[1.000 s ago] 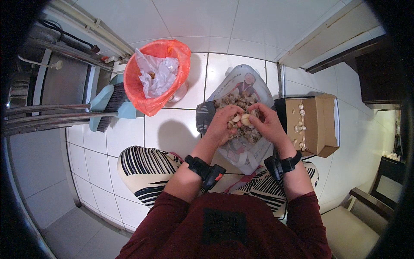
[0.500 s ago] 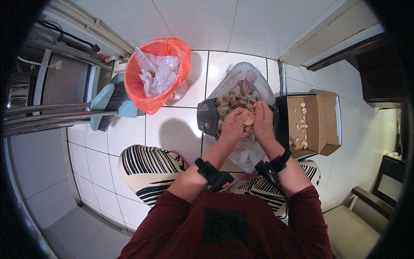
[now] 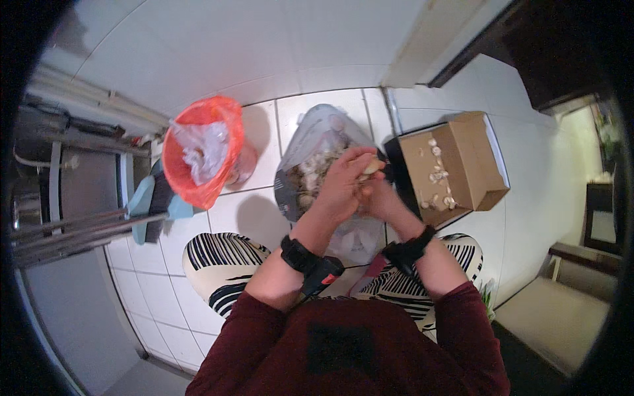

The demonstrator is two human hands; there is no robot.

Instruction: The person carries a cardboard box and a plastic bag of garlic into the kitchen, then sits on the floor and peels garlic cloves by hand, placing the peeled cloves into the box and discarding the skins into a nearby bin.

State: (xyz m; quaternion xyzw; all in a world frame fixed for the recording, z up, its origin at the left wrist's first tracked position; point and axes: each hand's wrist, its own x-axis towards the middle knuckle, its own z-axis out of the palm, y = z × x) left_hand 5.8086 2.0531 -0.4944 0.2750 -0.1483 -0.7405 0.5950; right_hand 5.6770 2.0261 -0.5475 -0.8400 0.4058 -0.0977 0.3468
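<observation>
My left hand (image 3: pixel 340 187) is closed on a pale garlic piece (image 3: pixel 370 166) above the plastic bag (image 3: pixel 356 241) of garlic and papery skins (image 3: pixel 310 173). My right hand (image 3: pixel 381 199) is just to the right and partly behind it, fingers curled against the left hand; what they grip is hidden and blurred. The bag lies on the floor between my bent knees. Right of it, an open cardboard box (image 3: pixel 475 171) holds several small garlic pieces (image 3: pixel 436 177).
A bin with a red liner (image 3: pixel 198 193) and crumpled pale plastic inside stands at upper left, beside brushes and dustpans (image 3: pixel 142 202) with metal handles. A wall (image 3: pixel 264 46) runs behind. A beige chair (image 3: pixel 548 310) is at lower right, dark furniture (image 3: pixel 548 59) at upper right.
The view has shifted and tilted. My hands moved together from cupping the garlic, my left now higher over my right, with the garlic piece raised at its fingertips.
</observation>
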